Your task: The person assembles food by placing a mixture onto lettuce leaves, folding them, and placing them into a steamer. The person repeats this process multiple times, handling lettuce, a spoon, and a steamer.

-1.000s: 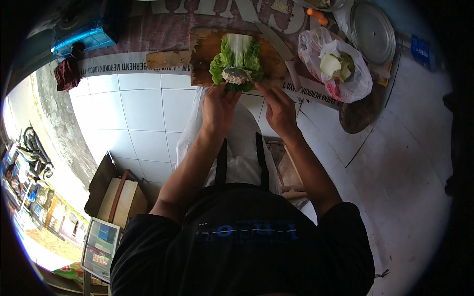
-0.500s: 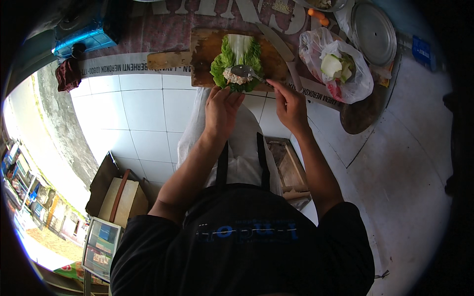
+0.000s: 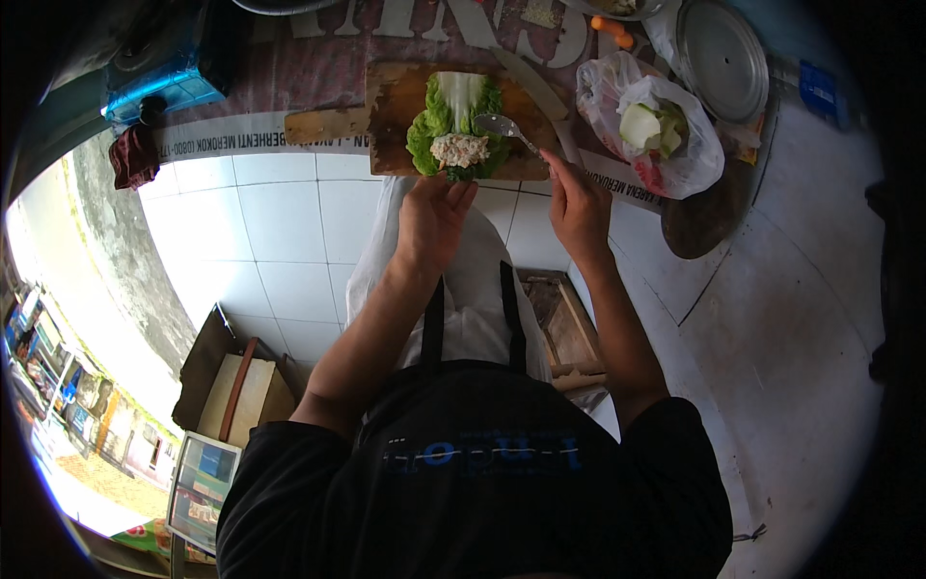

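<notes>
A green lettuce leaf (image 3: 469, 96) with a pale rib lies spread on a wooden cutting board (image 3: 391, 87). A heap of pale, chunky filling (image 3: 461, 150) rests on its near end. My left hand (image 3: 431, 220) is at the leaf's near edge, its fingertips closed on the edge just below the filling. My right hand (image 3: 581, 207) grips the handle of a metal spoon (image 3: 498, 125). The spoon's bowl is over the right part of the leaf, apart from the heap. Behind the spoon handle, a knife (image 3: 531, 82) lies across the board's right end.
Right of the board, a clear plastic bag (image 3: 699, 159) holds pale green vegetable pieces (image 3: 651, 127). Beyond it are a round metal lid (image 3: 723, 58) and orange carrot pieces (image 3: 614, 29). A blue stove (image 3: 164, 87) stands at far left. A printed banner (image 3: 289, 53) covers the work surface.
My right hand has drawn the spoon up and to the right, off the filling, so the heap now shows fully. My left hand stays at the leaf's near edge.
</notes>
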Tool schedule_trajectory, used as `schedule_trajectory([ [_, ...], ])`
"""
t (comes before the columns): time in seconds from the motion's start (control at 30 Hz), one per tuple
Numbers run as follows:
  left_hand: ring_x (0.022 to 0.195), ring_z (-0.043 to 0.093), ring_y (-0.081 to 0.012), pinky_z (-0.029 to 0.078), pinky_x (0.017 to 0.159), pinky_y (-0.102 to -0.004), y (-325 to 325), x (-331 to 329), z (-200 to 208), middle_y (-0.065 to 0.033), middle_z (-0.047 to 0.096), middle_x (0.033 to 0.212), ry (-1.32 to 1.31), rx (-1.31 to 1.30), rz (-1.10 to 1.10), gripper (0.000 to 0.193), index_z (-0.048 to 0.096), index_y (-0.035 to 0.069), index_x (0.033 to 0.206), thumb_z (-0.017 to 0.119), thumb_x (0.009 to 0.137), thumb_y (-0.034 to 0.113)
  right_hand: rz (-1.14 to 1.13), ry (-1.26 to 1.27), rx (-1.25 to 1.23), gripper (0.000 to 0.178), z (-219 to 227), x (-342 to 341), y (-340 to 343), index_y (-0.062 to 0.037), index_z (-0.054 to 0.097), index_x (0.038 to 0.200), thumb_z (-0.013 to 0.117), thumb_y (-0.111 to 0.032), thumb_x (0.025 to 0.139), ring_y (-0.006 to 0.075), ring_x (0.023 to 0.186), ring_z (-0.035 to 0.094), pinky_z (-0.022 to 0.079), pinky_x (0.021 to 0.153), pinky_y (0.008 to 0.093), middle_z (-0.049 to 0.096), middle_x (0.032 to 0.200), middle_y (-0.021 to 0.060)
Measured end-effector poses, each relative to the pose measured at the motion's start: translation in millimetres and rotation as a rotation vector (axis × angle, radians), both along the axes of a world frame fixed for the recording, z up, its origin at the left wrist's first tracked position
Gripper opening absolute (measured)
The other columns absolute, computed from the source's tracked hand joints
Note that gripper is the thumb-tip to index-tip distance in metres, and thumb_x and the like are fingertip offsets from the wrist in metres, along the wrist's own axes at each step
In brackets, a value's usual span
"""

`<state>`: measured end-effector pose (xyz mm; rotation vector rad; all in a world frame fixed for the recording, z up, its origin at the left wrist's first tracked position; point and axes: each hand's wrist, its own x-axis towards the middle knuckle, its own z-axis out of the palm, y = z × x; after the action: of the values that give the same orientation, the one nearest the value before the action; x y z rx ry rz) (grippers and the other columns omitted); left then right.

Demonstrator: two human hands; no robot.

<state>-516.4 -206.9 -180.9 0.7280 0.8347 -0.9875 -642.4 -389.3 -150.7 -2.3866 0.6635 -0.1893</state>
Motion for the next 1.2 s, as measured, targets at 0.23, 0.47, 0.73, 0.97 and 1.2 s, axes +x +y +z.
schedule_trajectory([
  [0.23, 0.123, 0.062, -0.031, 0.05, 0.111, -0.0444, -7.8, 3.0, 6.7, -0.0196, 0.062, 0.128, 0.086, -0.005, 0.023, 0.029, 0.052, -0.005, 0.129, 0.047, 0.105, 0.011, -0.116, -0.013, 0.006, 0.043, -16.3, -15.3, 49.5, -0.0032, 0.06, 0.134, 0.057, 0.01, 0.093, 0.0378, 0.087, 0.068, 0.055, 0.073, 0.0453, 0.065, 0.099, 0.0163],
  [0.47, 0.124, 0.062, -0.0316, 0.051, 0.111, -0.0451, -10.8, 4.0, 7.4, -0.02, 0.062, 0.13, 0.067, -0.014, 0.026, 0.031, 0.051, -0.006, 0.131, 0.044, 0.106, 0.012, -0.183, -0.01, 0.039, 0.045, -18.6, -16.3, 64.3, -0.0032, 0.061, 0.134, 0.057, 0.012, 0.091, 0.0392, 0.086, 0.067, 0.054, 0.073, 0.0455, 0.063, 0.095, 0.0183],
  [0.73, 0.124, 0.061, -0.0323, 0.051, 0.11, -0.045, -9.8, 7.7, 7.4, -0.0195, 0.061, 0.131, 0.07, 0.005, 0.022, 0.033, 0.05, -0.005, 0.133, 0.045, 0.106, 0.012, -0.186, -0.03, 0.04, 0.046, -12.3, -16.5, 67.8, -0.0041, 0.06, 0.135, 0.057, 0.01, 0.091, 0.0388, 0.087, 0.067, 0.056, 0.074, 0.0465, 0.065, 0.099, 0.0186],
  [0.97, 0.116, 0.066, -0.0313, 0.054, 0.105, -0.0429, 7.3, 8.7, 1.7, -0.0194, 0.063, 0.129, -0.167, 0.083, -0.159, 0.035, 0.05, -0.003, 0.136, 0.051, 0.103, 0.007, -0.07, 0.043, 0.269, 0.021, -0.3, 9.9, 8.3, -0.0045, 0.074, 0.117, 0.064, -0.005, 0.099, 0.0149, 0.058, 0.06, 0.047, 0.057, 0.0289, 0.072, 0.079, 0.0105],
  [1.2, 0.098, 0.075, -0.0286, 0.061, 0.084, -0.0383, 11.7, 9.8, -4.9, -0.0181, 0.072, 0.109, -1.144, 0.507, -0.633, 0.05, 0.042, 0.0, 0.137, 0.061, 0.091, -0.006, -0.074, -0.02, 0.147, 0.018, 43.6, 36.0, -29.8, -0.0033, 0.073, 0.115, 0.064, -0.008, 0.1, 0.0183, 0.063, 0.067, 0.051, 0.059, 0.0324, 0.074, 0.087, 0.0119],
])
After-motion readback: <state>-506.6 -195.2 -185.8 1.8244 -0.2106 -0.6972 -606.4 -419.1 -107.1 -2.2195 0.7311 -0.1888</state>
